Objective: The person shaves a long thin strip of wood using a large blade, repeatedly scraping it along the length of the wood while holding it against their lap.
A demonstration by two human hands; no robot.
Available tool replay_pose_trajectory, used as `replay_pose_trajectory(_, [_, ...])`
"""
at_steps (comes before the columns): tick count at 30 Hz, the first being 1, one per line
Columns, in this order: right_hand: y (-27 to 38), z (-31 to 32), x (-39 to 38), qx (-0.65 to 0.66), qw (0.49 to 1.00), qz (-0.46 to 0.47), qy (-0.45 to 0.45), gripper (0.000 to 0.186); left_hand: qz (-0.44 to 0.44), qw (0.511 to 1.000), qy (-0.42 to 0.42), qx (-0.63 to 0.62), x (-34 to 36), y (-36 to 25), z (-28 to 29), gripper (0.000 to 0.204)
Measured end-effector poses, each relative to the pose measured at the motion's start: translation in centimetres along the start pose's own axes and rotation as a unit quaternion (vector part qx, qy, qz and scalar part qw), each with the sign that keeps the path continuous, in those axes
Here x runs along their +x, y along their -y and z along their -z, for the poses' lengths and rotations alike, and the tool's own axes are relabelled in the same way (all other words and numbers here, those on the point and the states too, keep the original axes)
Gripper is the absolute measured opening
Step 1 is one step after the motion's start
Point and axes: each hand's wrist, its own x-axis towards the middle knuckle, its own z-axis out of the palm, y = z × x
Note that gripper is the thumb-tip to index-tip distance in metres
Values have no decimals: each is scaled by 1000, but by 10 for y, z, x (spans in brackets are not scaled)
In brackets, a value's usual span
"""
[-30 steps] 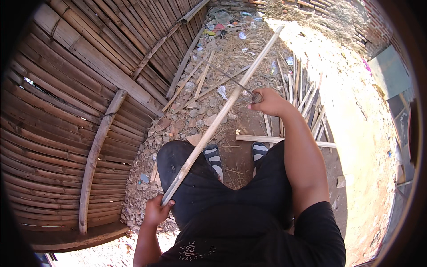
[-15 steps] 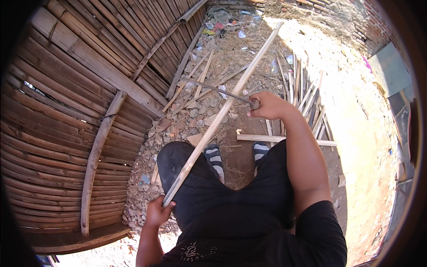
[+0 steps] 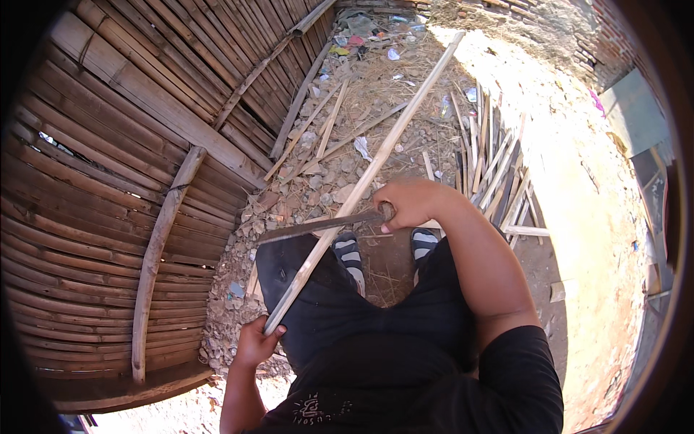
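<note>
A long pale wooden strip (image 3: 396, 137) slants from my left hip, across my left thigh, up to the far right. Its near end is gripped by my left hand (image 3: 256, 343), thumb along the top. My right hand (image 3: 413, 204) is closed round the handle of a machete (image 3: 307, 227), in front of my knees. The dark blade points left and lies across the strip, close to my left knee. Whether its edge bites into the wood cannot be made out.
On the left rises a bamboo-slat wall (image 3: 94, 239). Rubble and straw (image 3: 318, 195) cover the ground beyond my feet. A pile of thin wooden strips (image 3: 499, 159) lies to the right. Brickwork (image 3: 535, 22) stands at the back.
My right hand has drawn the machete toward me and leftward, down along the strip to near my left knee. The strip's far end has shifted slightly; my left hand stays put.
</note>
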Motion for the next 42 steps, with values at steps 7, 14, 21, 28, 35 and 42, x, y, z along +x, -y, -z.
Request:
replay_pose_trajectory(7, [-47,25,-14,141,966,-176,-124,65,13,1000,18,-9,0,-3,4,40])
replay_pose_trajectory(14, [-4,-14,1,-5,999,-38,-7,57,4,1000,16,-20,2,0,2,41])
replay_pose_trajectory(21, [-46,13,-10,55,993,-69,-83,57,-3,1000,-3,16,-2,-7,2,42])
replay_pose_trajectory(28, [-49,16,-19,113,977,-120,-137,61,-1,1000,9,-24,3,5,-1,42])
replay_pose_trajectory(35, [18,-7,-2,-4,999,-19,33,61,-1,1000,-2,-18,1,3,-1,40])
replay_pose_trajectory(42, [-59,20,-16,79,983,-111,-126,61,-1,1000,5,5,1,5,-2,38])
